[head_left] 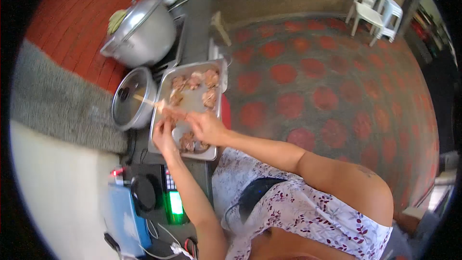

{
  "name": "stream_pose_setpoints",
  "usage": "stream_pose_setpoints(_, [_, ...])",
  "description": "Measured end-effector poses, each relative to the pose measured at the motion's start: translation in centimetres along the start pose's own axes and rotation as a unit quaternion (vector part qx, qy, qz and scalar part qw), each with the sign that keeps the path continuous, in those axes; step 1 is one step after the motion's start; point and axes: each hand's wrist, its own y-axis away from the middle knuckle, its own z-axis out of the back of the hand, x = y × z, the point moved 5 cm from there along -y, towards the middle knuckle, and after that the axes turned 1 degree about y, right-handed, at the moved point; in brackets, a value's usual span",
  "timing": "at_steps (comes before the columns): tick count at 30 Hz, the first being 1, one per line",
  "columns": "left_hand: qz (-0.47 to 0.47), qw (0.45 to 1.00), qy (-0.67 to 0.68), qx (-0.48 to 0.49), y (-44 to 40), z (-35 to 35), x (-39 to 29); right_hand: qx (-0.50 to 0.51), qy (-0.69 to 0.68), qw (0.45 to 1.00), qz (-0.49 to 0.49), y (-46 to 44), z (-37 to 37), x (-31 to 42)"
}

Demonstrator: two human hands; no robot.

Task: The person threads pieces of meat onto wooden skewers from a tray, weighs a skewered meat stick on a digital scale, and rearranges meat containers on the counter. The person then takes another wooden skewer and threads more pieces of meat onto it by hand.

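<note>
Over the metal tray (221, 110), my right hand (207, 127) is closed round the near end of a meat skewer (174, 112). Its pale stick (144, 99) points left, over the rim of a lidded pot (119, 118). My left hand (164, 136) is bent up just below the meat, fingers together and seemingly touching it; blur hides the exact contact. Several lumps of meat lie apart in the tray, among them one at the far right corner (211, 78) and one near my wrists (187, 141).
A big silver pot (147, 31) with a cloth (116, 21) on its handle stands behind the tray. Near my left forearm are a device with a lit green screen (176, 203), a blue box (127, 212) and cables. White chairs (369, 12) stand across the spotted floor.
</note>
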Motion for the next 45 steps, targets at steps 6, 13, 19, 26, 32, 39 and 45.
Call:
stream_pose_setpoints(6, [0.102,0.986,0.134,0.002,1.2,-0.6,-2.8,0.058,-0.005,0.998,-0.033,0.6,-0.3,-0.1])
stream_pose_setpoints(13, [0.198,0.939,0.281,0.014,0.9,0.0,-5.2,0.062,0.057,0.996,-0.017,2.1,3.1,1.7])
stream_pose_setpoints(19, [0.122,0.976,0.178,0.042,0.1,0.7,-4.0,0.101,0.070,0.992,-0.007,3.6,3.5,1.5])
stream_pose_setpoints(26, [0.136,0.953,0.271,0.021,-0.1,0.6,-3.4,0.098,0.071,0.993,0.008,4.1,3.8,1.7])
stream_pose_setpoints(32, [0.160,0.933,0.322,0.008,0.0,0.0,-3.4,0.116,0.068,0.990,-0.038,4.4,3.3,1.4])
stream_pose_setpoints(39, [0.162,0.943,0.290,0.027,0.4,-0.6,-4.0,0.109,0.062,0.992,-0.028,4.3,3.2,1.1])
stream_pose_setpoints(45, [0.195,0.953,0.224,0.056,0.5,0.1,-4.1,0.088,0.070,0.994,-0.011,3.6,3.8,0.8])
